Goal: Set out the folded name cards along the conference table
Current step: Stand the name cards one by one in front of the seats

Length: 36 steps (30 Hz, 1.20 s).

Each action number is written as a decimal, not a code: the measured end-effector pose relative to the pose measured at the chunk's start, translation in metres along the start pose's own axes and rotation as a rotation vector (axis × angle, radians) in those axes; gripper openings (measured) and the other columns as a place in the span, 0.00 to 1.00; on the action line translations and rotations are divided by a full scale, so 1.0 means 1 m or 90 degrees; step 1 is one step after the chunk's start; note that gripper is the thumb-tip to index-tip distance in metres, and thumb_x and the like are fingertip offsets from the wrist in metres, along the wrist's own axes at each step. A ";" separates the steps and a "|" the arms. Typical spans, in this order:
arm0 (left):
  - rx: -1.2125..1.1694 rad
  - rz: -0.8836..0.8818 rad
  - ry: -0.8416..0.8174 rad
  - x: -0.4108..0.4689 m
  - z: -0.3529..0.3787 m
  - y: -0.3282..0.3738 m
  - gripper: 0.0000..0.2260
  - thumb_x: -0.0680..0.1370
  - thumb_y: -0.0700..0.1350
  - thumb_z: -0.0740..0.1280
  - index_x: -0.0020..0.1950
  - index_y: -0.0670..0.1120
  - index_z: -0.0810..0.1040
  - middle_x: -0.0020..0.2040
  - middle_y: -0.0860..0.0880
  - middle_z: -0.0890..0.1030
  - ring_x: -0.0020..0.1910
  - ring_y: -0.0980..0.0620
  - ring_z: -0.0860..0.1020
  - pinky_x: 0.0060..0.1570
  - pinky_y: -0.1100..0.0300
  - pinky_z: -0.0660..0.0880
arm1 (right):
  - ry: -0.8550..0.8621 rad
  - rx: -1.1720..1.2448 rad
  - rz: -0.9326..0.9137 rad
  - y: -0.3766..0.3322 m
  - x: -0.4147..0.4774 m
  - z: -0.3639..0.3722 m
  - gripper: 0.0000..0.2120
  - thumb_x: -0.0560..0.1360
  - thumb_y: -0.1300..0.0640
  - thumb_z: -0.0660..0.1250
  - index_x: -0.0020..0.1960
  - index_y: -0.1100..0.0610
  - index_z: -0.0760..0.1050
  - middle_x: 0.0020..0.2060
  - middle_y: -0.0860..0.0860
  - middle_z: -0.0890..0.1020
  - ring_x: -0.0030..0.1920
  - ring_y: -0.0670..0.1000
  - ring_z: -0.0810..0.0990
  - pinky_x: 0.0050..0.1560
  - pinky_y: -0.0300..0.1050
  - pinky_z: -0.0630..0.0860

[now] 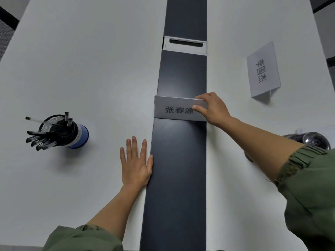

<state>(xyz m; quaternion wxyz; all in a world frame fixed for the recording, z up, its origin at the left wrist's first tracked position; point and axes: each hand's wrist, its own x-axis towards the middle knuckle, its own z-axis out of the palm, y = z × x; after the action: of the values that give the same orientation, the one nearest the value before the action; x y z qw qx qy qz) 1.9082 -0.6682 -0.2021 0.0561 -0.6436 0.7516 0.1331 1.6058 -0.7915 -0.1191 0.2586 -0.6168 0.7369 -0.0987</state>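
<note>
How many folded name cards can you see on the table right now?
2. One name card stands across the dark centre strip, pinched at its right end by the right hand. The other card stands on the white tabletop, far right. Others may lie outside the view.

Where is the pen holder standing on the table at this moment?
In the head view the pen holder stands on the white table, on the person's left side, left of the flat left hand and the dark centre strip.

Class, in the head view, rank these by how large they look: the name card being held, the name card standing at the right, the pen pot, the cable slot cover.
1. Held name card and right name card: look alike, unranked.
2. Pen pot.
3. Cable slot cover, farther away, so unsure.
</note>
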 end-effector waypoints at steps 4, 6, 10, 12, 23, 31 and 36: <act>-0.004 0.004 -0.006 0.001 0.000 0.000 0.29 0.80 0.59 0.42 0.79 0.49 0.53 0.79 0.41 0.50 0.79 0.42 0.46 0.74 0.45 0.39 | -0.002 -0.018 0.017 -0.003 0.007 -0.003 0.24 0.76 0.41 0.67 0.67 0.51 0.73 0.64 0.55 0.73 0.64 0.56 0.72 0.64 0.51 0.70; -0.009 0.003 -0.021 0.001 -0.003 0.001 0.29 0.80 0.60 0.41 0.79 0.49 0.51 0.80 0.41 0.49 0.79 0.42 0.45 0.74 0.44 0.40 | -0.011 -0.043 0.032 -0.006 0.005 -0.005 0.26 0.75 0.40 0.66 0.70 0.50 0.71 0.66 0.55 0.71 0.66 0.57 0.70 0.64 0.53 0.70; -0.008 0.006 -0.076 0.004 -0.026 0.005 0.26 0.82 0.56 0.49 0.78 0.48 0.55 0.79 0.40 0.52 0.78 0.39 0.49 0.75 0.44 0.47 | 0.040 -0.080 0.071 -0.012 -0.016 -0.016 0.30 0.76 0.40 0.65 0.74 0.51 0.65 0.70 0.56 0.68 0.69 0.58 0.67 0.64 0.56 0.70; -0.003 0.029 -0.072 0.008 -0.044 0.010 0.20 0.81 0.51 0.54 0.71 0.47 0.67 0.73 0.41 0.65 0.72 0.40 0.63 0.69 0.48 0.62 | 0.079 -0.083 0.081 -0.016 -0.031 -0.022 0.28 0.78 0.43 0.63 0.74 0.53 0.65 0.70 0.56 0.68 0.69 0.58 0.67 0.63 0.55 0.70; -0.072 0.147 -0.009 -0.024 -0.105 0.092 0.13 0.80 0.48 0.58 0.60 0.45 0.75 0.53 0.46 0.81 0.49 0.43 0.80 0.48 0.52 0.77 | 0.031 -0.009 0.043 0.001 -0.169 -0.055 0.13 0.78 0.48 0.63 0.58 0.51 0.79 0.51 0.47 0.84 0.54 0.53 0.79 0.53 0.47 0.75; -0.072 0.222 -0.032 -0.126 -0.084 0.215 0.13 0.80 0.47 0.58 0.62 0.47 0.75 0.52 0.48 0.82 0.51 0.46 0.79 0.49 0.53 0.76 | 0.110 0.045 0.078 0.106 -0.323 -0.097 0.14 0.77 0.49 0.64 0.60 0.51 0.79 0.50 0.49 0.84 0.51 0.53 0.80 0.50 0.46 0.74; -0.095 0.271 -0.066 -0.171 -0.071 0.302 0.14 0.80 0.48 0.59 0.63 0.49 0.75 0.54 0.48 0.82 0.54 0.46 0.78 0.51 0.54 0.74 | 0.165 0.086 0.175 0.192 -0.394 -0.138 0.15 0.77 0.48 0.65 0.61 0.51 0.78 0.50 0.47 0.84 0.51 0.51 0.80 0.52 0.47 0.76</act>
<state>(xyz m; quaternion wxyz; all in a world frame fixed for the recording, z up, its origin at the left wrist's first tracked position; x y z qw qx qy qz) 1.6458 -0.4838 -0.0519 0.0174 -0.4651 0.8547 0.2300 1.4135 -0.3954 0.0109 0.2135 -0.4737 0.8331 -0.1899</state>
